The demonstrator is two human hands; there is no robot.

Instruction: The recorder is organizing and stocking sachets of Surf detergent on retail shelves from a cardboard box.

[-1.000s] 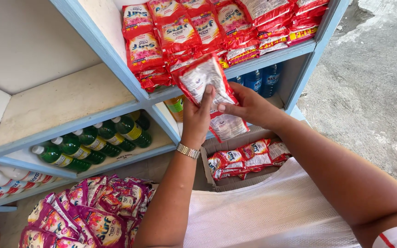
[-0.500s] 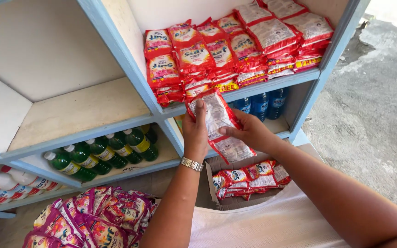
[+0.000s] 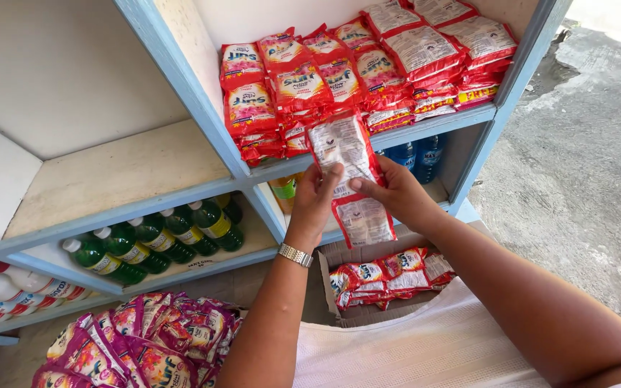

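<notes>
Both my hands hold a strip of red and white sachets [image 3: 344, 154] up in front of the shelf edge. My left hand [image 3: 318, 197] grips its left side, a metal watch on that wrist. My right hand [image 3: 394, 194] pinches it from the right, and the strip's lower sachet [image 3: 364, 221] hangs down below my fingers. Just behind the strip, stacks of the same red sachets [image 3: 339, 79] fill the upper right shelf compartment.
A light blue shelf unit [image 3: 181, 79] stands ahead. Green bottles [image 3: 152, 241] line the lower left shelf, white bottles [image 3: 1, 291] lie further left, blue bottles [image 3: 415, 154] sit behind my hands. A cardboard box [image 3: 389, 276] holds more red sachets. Pink sachets [image 3: 138, 345] pile bottom left. Concrete ground lies right.
The view has shifted so the shelf sits lower and more to the right. Both hands have kept hold of the sachet strip, now held slightly lower against the shelf edge.
</notes>
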